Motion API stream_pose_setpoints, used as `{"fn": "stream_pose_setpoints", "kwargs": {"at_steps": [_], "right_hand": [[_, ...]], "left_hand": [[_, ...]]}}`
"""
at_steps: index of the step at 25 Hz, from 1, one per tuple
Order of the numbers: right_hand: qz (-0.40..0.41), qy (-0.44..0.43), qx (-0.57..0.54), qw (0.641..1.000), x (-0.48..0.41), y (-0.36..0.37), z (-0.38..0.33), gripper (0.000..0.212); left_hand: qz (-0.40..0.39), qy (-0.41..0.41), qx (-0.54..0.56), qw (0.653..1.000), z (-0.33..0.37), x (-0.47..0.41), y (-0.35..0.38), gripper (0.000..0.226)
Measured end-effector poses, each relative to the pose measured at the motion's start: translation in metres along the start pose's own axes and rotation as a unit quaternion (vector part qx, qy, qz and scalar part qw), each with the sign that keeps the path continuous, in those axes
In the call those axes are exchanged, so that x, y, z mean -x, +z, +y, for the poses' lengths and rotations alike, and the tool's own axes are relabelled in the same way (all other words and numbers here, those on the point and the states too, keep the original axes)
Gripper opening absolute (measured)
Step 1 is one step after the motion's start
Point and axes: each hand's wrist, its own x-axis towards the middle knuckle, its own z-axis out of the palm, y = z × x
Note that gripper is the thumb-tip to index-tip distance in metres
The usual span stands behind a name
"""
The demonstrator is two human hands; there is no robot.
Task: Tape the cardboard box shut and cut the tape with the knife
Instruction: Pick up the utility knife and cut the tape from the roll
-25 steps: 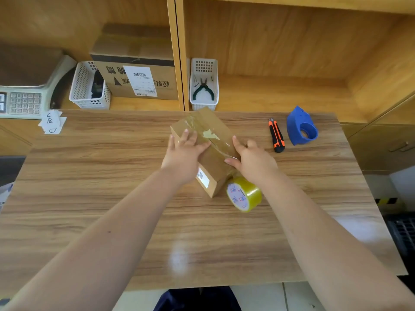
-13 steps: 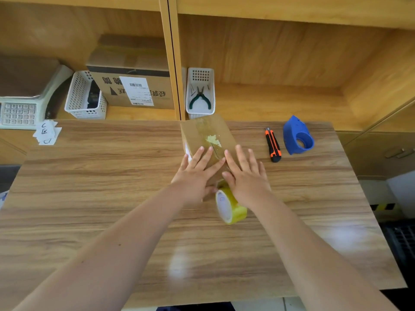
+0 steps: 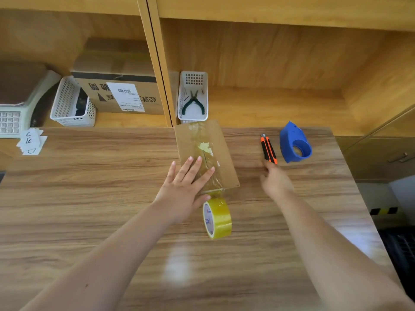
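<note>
A small cardboard box (image 3: 222,151) lies on the wooden table (image 3: 112,198), with clear tape running along its top seam. My left hand (image 3: 184,189) presses flat on the box's near end, fingers spread. The yellow tape roll (image 3: 217,218) stands on edge just in front of the box, its strip still joined to the tape on the box. My right hand (image 3: 275,180) is off the box, stretched toward the orange and black utility knife (image 3: 268,149); a fingertip is at the knife's near end. It holds nothing.
A blue tape dispenser (image 3: 295,143) sits right of the knife. On the shelf behind are a white basket with pliers (image 3: 193,97), a larger labelled carton (image 3: 121,93), another white basket (image 3: 69,104) and a scale (image 3: 15,108). Paper slips (image 3: 31,142) lie at far left.
My right hand left the box and the tape roll and moved right toward the knife. My left hand stayed pressed on the box. The roll now stands by itself.
</note>
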Motion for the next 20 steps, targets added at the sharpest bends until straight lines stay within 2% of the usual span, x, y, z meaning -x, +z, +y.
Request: {"fn": "stream_pose_setpoints", "kwargs": {"at_steps": [3, 7, 13, 20], "right_hand": [[0.016, 0.039, -0.053, 0.998, -0.034, 0.0, 0.021, 0.043], [0.063, 0.128, -0.158, 0.977, -0.07, 0.008, 0.042, 0.038], [0.021, 0.068, -0.124, 0.99, -0.099, 0.033, 0.05, 0.05], [0.08, 0.083, -0.069, 0.991, -0.111, 0.046, 0.05, 0.048]], "left_hand": [[0.021, 0.007, 0.002, 1.0, -0.004, -0.003, 0.003, 0.066], [0.078, 0.023, 0.039, 0.996, -0.011, -0.01, 0.015, 0.066], [0.117, 0.025, 0.055, 0.991, -0.012, -0.012, 0.026, 0.064], [0.104, 0.022, 0.071, 0.992, -0.014, -0.012, 0.026, 0.065]]}}
